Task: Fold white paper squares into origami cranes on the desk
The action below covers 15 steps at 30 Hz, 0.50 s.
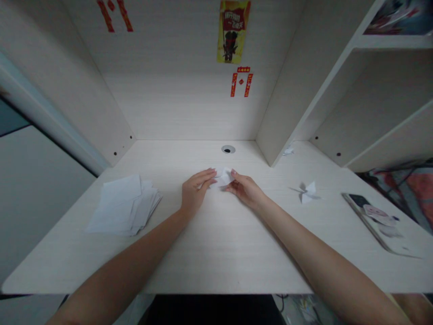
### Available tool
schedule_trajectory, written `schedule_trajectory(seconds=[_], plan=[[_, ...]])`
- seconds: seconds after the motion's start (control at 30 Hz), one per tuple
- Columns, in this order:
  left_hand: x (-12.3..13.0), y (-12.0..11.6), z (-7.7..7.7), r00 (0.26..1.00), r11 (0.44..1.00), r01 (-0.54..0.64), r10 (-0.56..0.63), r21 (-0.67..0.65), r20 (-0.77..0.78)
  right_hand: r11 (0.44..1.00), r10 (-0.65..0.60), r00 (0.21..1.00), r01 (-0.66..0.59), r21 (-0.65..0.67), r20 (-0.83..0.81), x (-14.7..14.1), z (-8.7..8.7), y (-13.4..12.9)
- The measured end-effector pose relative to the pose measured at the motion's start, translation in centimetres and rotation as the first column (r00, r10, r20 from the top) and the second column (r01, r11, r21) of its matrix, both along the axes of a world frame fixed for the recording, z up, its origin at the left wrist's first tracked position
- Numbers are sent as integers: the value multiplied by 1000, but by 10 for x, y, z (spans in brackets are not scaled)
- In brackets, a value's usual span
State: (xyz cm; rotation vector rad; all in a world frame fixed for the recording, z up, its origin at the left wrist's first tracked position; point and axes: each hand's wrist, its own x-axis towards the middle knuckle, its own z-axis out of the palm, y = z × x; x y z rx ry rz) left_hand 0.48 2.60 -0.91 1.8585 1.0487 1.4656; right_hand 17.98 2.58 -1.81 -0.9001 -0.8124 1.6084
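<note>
A small folded white paper [223,177] is held between my two hands near the middle of the desk. My left hand [198,187] pinches its left side, with fingers and thumb closed on the edge. On the right side, my right hand [246,187] grips the paper between thumb and fingers. Part of the paper is hidden behind my fingertips. A stack of white paper sheets [123,205] lies to the left of my left hand. Right of my right hand sits a folded white paper piece [307,192] with pointed ends.
A phone [379,223] in a decorated case lies at the desk's right. Behind my hands is a round cable hole [228,149]. An upright divider [284,99] meets the desk at the back right, with a small white scrap [288,151] beside it.
</note>
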Motion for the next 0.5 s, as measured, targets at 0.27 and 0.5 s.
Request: schedule_trajectory(seconds=[0.27, 0.5], plan=[[0, -6, 5, 997, 992, 47, -39, 114, -70, 993, 104, 991, -99, 58, -85, -6, 1, -6], [1, -6, 6, 997, 989, 58, -49, 135, -67, 991, 126, 983, -120, 56, -136, -10, 7, -11]])
